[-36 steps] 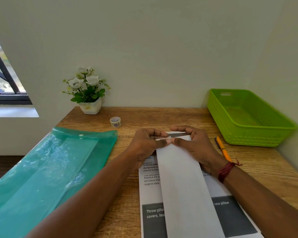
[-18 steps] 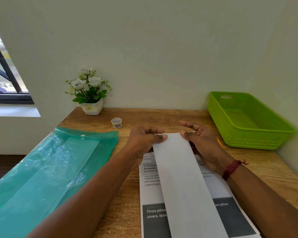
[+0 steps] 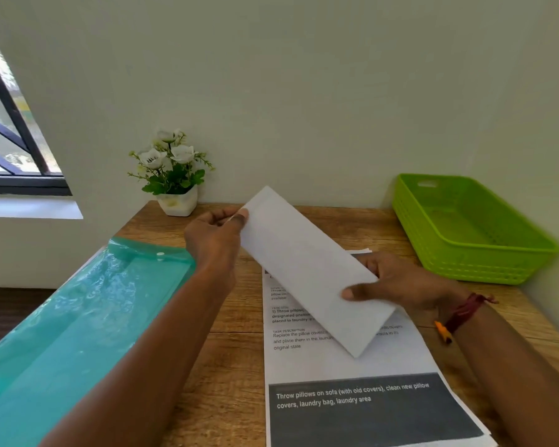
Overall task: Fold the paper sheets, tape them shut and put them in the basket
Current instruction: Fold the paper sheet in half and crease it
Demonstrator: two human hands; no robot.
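By right hand (image 3: 400, 282), perhaps a pencil (image 3: 443, 332)

One view is given. It is taken from a camera worn on the person's head, above the near edge of the tabletop (image 3: 233, 366). It is pointed forward and down, toward the far edge and the wall (image 3: 304, 91). The left hand (image 3: 213, 240) and right hand (image 3: 404, 282) are seen close up, with the folded paper (image 3: 310, 269) held between them. The basket (image 3: 465, 266) is seen at the far right corner.
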